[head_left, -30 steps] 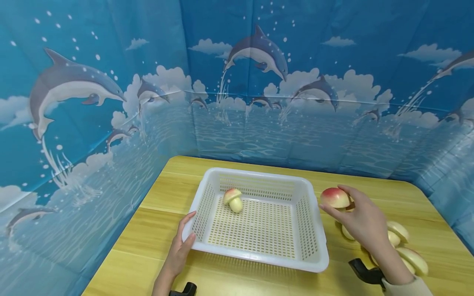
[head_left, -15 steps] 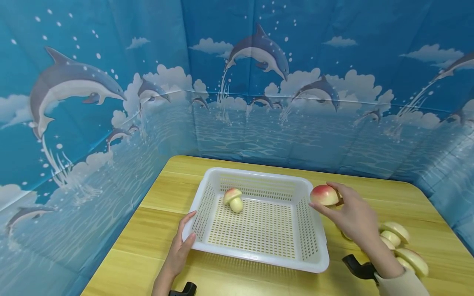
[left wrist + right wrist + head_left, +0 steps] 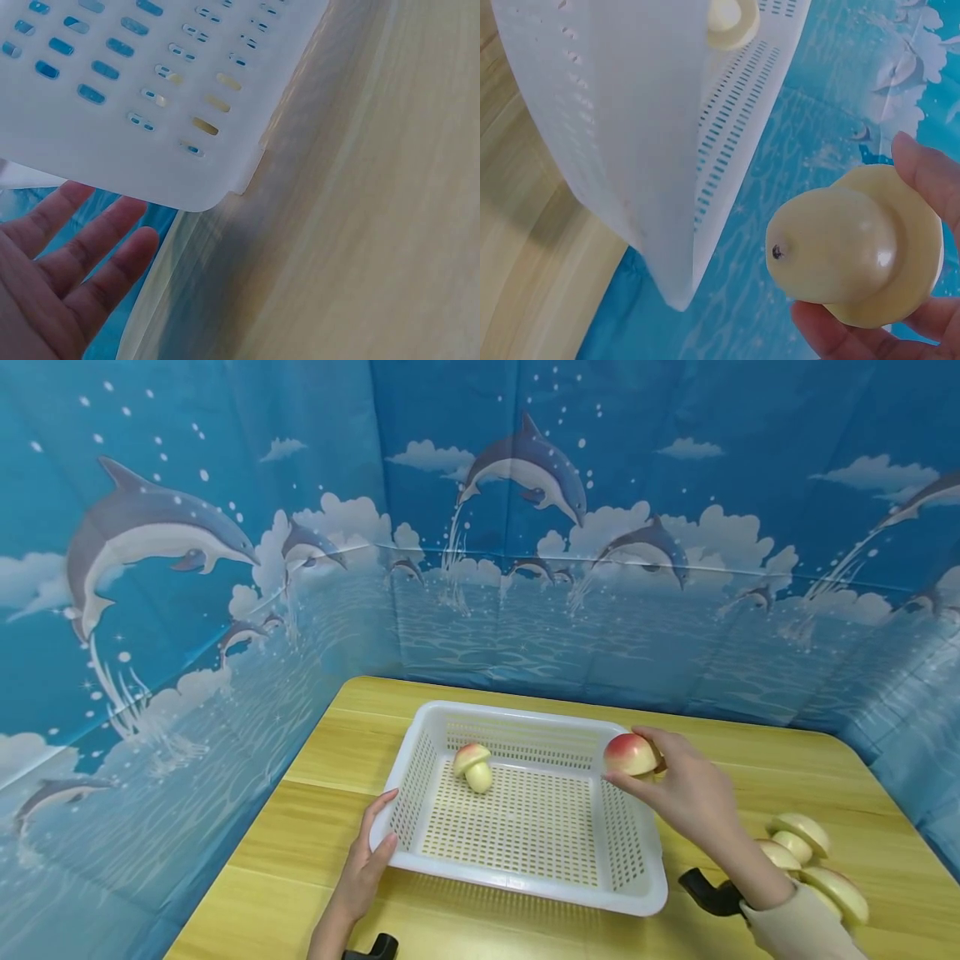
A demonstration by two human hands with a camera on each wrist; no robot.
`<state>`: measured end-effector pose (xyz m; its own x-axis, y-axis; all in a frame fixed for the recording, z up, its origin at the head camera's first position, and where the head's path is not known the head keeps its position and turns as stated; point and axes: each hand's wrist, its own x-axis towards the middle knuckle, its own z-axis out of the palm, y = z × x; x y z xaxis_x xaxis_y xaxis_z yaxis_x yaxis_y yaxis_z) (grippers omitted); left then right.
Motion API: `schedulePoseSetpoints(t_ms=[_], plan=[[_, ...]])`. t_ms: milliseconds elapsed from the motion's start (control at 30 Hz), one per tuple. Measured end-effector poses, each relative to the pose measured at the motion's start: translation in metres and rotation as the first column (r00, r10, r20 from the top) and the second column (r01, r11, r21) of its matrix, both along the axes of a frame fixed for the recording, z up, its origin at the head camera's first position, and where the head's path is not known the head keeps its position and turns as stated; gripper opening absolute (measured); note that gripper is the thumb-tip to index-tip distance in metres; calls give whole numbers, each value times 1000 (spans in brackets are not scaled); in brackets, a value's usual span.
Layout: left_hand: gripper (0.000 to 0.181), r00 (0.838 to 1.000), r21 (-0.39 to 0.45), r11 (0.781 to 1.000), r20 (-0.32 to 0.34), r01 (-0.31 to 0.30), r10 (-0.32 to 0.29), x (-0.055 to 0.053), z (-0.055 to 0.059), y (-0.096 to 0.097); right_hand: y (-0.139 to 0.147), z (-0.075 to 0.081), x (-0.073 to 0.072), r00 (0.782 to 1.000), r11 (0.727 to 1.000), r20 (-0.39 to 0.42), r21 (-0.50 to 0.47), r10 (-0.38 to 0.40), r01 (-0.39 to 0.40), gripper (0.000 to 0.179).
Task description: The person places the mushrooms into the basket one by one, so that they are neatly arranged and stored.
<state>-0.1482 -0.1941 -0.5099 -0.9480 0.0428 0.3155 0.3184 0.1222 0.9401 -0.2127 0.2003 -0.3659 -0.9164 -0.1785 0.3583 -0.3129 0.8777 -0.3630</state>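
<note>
My right hand [image 3: 690, 789] pinches a toy mushroom [image 3: 630, 754] by its red-topped cap, above the right rim of the white plastic basket [image 3: 517, 882]. In the right wrist view the mushroom's pale rounded stem [image 3: 829, 244] points toward the basket, with a small dark spot at its end. A second toy mushroom [image 3: 473, 767] lies inside the basket, toward the back left. At the basket's left side my left hand [image 3: 362, 868] holds the rim, thumb and index fingertip over it. Three of its fingers [image 3: 97, 240] show loosely extended at the rim in the left wrist view.
Several more toy mushrooms [image 3: 836, 893] lie grouped at the right of the yellow wooden table [image 3: 285, 827], partly behind the right forearm. A blue dolphin-print curtain [image 3: 480, 635] hangs behind the table and at its sides. Black wrist mounts [image 3: 708, 892] sit below both hands.
My right hand has carried the mushroom leftward from beside the basket to above its right rim. More of the mushroom group shows. My left hand and the basket stay in place.
</note>
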Motion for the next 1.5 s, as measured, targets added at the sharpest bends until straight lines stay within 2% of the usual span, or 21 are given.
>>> schedulePoseSetpoints(t_ms=[467, 900, 1167, 1500], plan=[[51, 1000, -1, 1000, 4, 5, -5, 0, 0, 0, -21, -1, -8, 996, 996, 30, 10, 86, -86, 83], [51, 1000, -4, 1000, 7, -7, 7, 1, -1, 0, -35, 0, -18, 983, 984, 31, 1, 179, -180, 73], [51, 1000, 6, 1000, 3, 1, -1, 0, 0, 0, -38, 0, -29, 972, 975, 70, -28, 223, -221, 76], [51, 1000, -2, 1000, -22, -3, 3, 0, -1, -1, -44, -1, -43, 958, 970, 151, -52, 243, -237, 76]])
